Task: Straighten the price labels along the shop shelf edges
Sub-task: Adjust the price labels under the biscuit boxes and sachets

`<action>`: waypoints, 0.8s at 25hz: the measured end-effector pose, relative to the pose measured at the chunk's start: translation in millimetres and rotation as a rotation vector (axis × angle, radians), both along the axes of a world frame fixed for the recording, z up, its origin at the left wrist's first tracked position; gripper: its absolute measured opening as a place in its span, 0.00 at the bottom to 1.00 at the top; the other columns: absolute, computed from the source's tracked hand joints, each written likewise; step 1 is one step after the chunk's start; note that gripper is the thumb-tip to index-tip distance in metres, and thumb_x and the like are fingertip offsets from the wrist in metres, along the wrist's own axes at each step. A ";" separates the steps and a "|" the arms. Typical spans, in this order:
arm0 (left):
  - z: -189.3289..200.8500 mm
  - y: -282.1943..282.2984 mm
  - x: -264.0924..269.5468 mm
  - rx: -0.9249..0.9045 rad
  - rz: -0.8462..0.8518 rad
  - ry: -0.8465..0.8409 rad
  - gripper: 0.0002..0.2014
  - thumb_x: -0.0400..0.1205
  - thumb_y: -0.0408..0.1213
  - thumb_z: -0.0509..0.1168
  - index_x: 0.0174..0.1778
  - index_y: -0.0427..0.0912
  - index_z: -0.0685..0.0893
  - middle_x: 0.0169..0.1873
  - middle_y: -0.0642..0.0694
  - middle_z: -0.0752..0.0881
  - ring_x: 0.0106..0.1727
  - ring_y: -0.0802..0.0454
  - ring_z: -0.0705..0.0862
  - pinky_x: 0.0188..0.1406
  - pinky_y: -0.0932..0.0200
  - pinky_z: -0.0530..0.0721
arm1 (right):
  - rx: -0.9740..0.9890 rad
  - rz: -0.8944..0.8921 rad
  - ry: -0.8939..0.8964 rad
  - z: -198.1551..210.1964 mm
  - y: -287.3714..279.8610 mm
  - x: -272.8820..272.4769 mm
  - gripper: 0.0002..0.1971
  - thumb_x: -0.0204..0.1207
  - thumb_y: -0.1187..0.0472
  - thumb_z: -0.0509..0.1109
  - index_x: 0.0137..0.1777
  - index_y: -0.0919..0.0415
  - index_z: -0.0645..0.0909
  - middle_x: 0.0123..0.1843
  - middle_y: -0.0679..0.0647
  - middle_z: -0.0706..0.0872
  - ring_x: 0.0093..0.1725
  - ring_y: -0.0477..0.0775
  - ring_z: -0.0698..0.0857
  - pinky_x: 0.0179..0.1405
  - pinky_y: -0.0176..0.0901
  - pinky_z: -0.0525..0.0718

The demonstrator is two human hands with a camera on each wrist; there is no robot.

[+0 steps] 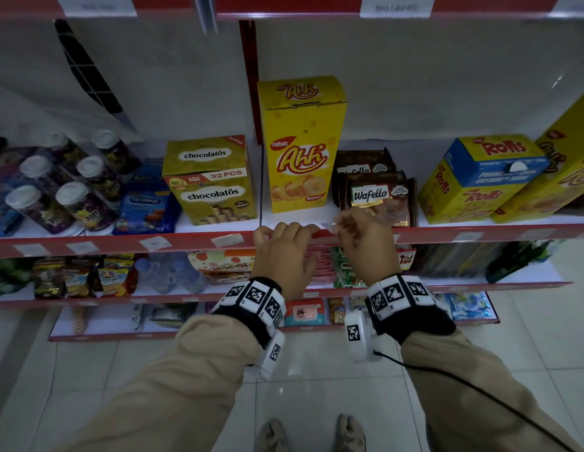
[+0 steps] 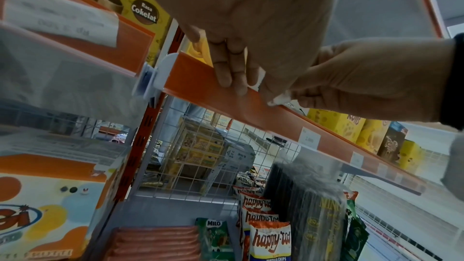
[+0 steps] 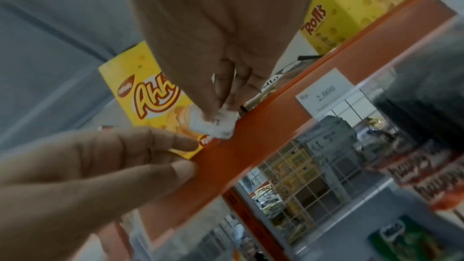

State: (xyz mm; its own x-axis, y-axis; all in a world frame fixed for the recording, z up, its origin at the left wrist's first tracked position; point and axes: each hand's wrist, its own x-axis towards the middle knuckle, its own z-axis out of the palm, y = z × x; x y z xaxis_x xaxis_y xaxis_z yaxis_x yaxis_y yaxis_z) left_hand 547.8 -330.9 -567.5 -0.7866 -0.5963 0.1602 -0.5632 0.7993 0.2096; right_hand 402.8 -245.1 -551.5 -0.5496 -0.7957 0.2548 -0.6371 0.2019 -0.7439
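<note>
Pinching a small white label point(image 3: 216, 126) between curled fingertips, the right hand point(image 1: 365, 243) is holding it at the top of the red shelf edge point(image 1: 120, 244), just below the Ahh box point(image 1: 300, 148) and Wafello packs point(image 1: 378, 197). The left hand point(image 1: 284, 252) is resting beside it, its fingers point(image 2: 226, 66) lying straight over the strip, gripping nothing. Other labels point(image 1: 227, 239) are sitting along the strip to the left.

A small shop's snack aisle.
Beyond my fingers, red shelf edges point(image 1: 120, 244) carry paper price labels point(image 1: 227, 239); boxed wafers point(image 1: 209, 184) and chip bags point(image 2: 270, 241) fill the tiers.
</note>
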 end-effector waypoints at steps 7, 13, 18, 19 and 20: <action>-2.0 -1.3 -0.8 0.199 0.112 0.220 0.20 0.84 0.61 0.50 0.60 0.56 0.81 0.50 0.57 0.86 0.57 0.53 0.79 0.59 0.48 0.59 | -0.217 -0.056 -0.630 1.5 -7.7 16.8 0.12 0.75 0.73 0.71 0.57 0.66 0.77 0.49 0.62 0.87 0.47 0.55 0.88 0.49 0.51 0.88; -2.7 -1.4 -1.0 0.198 0.152 0.304 0.10 0.85 0.50 0.59 0.51 0.52 0.83 0.41 0.56 0.87 0.51 0.50 0.80 0.51 0.54 0.55 | -0.108 -0.036 -0.421 -4.4 0.2 18.7 0.10 0.77 0.67 0.71 0.57 0.58 0.81 0.45 0.51 0.84 0.42 0.45 0.84 0.44 0.39 0.82; 2.0 -1.7 0.9 0.120 0.118 0.209 0.10 0.85 0.48 0.58 0.51 0.51 0.83 0.45 0.55 0.87 0.53 0.50 0.79 0.58 0.48 0.59 | 0.080 0.088 0.075 13.8 6.2 -0.7 0.06 0.77 0.63 0.72 0.52 0.58 0.87 0.43 0.52 0.88 0.40 0.45 0.83 0.44 0.41 0.84; 2.6 -1.8 2.2 0.100 0.106 0.184 0.09 0.85 0.48 0.58 0.52 0.52 0.83 0.46 0.56 0.87 0.54 0.50 0.79 0.59 0.48 0.59 | 0.099 0.094 0.105 16.2 5.6 -1.9 0.05 0.77 0.63 0.71 0.50 0.59 0.87 0.43 0.53 0.88 0.41 0.47 0.83 0.45 0.45 0.84; 3.1 -2.3 4.1 0.080 0.093 0.163 0.09 0.84 0.49 0.59 0.53 0.54 0.82 0.47 0.56 0.86 0.54 0.51 0.79 0.59 0.47 0.59 | 0.090 0.088 0.096 17.3 4.5 -2.4 0.04 0.77 0.64 0.71 0.49 0.60 0.86 0.43 0.54 0.88 0.43 0.50 0.84 0.46 0.49 0.85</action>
State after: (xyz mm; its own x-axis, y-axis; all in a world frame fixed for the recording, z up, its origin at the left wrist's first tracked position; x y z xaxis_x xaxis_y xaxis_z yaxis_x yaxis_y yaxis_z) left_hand 551.9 -333.2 -564.4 -0.6953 -0.6808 0.2303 -0.5869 0.7228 0.3649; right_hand 400.3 -240.7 -534.2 -0.4535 -0.8615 0.2284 -0.7227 0.2054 -0.6599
